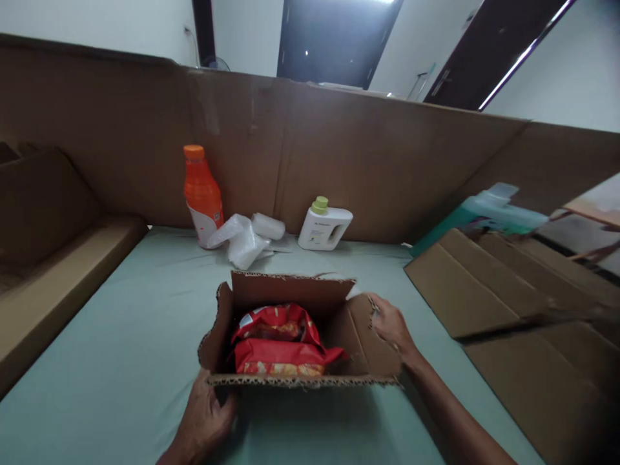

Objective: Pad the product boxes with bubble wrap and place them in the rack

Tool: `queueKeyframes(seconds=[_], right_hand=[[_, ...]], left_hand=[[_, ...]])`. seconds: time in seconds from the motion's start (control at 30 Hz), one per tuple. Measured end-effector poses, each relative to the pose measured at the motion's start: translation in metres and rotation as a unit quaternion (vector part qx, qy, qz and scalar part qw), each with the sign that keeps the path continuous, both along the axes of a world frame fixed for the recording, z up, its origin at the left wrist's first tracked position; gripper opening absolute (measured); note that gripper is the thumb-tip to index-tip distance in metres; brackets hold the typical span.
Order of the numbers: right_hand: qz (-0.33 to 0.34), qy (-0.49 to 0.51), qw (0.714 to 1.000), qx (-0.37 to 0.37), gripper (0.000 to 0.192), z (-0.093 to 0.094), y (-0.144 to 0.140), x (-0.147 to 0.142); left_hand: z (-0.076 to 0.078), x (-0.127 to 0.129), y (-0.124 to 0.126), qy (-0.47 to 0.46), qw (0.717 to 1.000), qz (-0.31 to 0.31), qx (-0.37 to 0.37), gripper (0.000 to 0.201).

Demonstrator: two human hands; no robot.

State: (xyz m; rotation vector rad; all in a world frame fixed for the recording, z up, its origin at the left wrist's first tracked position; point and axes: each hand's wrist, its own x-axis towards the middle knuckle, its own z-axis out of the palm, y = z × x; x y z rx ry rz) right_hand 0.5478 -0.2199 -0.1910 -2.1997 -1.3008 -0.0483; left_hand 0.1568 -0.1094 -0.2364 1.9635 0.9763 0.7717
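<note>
hands steady an open cardboard box (pixel 339 323) on a pale green table (pixel 121 361): left hand (pixel 206 416) grips its near corner, right hand (pixel 392 326) clasps the right flap; red snack packets (pixel 281 342) lie inside.

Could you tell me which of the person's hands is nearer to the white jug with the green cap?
The right hand, on the cardboard box's right flap, lies below the white jug. The left hand holds the box's near left corner, farther away.
</note>
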Motion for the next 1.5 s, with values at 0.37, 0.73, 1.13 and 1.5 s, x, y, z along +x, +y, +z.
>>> queueKeyframes(seconds=[0.37, 0.73, 1.13, 1.5], right_hand=[[0.176, 0.021, 0.984, 0.026, 0.021, -0.019, -0.111, -0.127], [0.265, -0.052, 0.961, 0.064, 0.036, -0.021, -0.107, -0.18], [0.05, 0.105, 0.988, 0.1, 0.042, -0.016, -0.105, -0.157], [0.023, 0.272, 0.952, 0.14, 0.037, -0.001, 0.012, -0.114]], left_hand=[[0.01, -0.002, -0.002, -0.049, 0.994, 0.07, -0.068, 0.043], [0.007, -0.002, -0.002, -0.063, 0.992, 0.086, -0.061, 0.04], [0.011, 0.002, -0.012, -0.111, 0.988, 0.077, -0.07, 0.046], [0.031, 0.055, 0.033, -0.12, 0.991, 0.034, -0.043, 0.061]])
